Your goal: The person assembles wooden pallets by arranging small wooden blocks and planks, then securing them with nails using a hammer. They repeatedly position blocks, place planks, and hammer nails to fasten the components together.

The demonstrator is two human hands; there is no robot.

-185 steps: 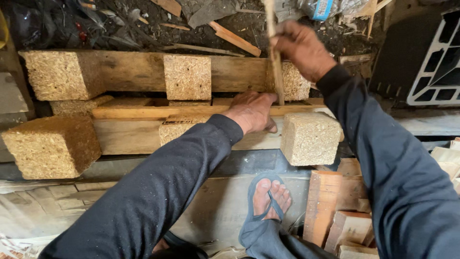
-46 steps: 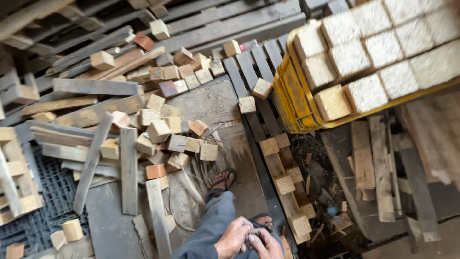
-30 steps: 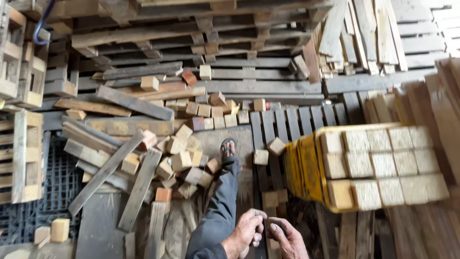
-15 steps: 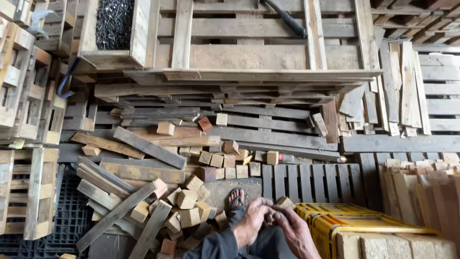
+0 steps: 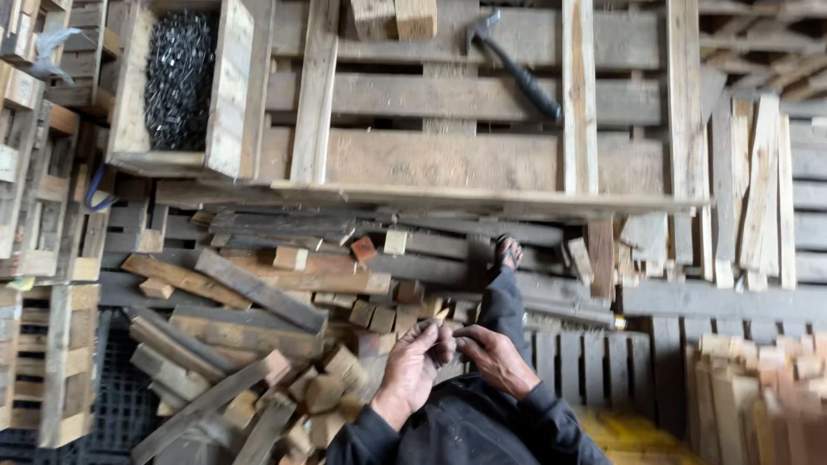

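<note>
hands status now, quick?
Left hand: fingers curled, pinching something too small to identify.
Right hand: fingertips meet the left's; contents cannot be told.

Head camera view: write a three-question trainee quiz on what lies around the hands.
1. True or false: the hammer lies on the wooden pallet.
2. What fills the wooden box at upper left? A) sawdust B) dark nails C) rope
3. Fill in: the left hand and the right hand meet fingertip to fingertip above a dark trouser ____.

Key: 1 true; 2 B; 3 leg.
</note>
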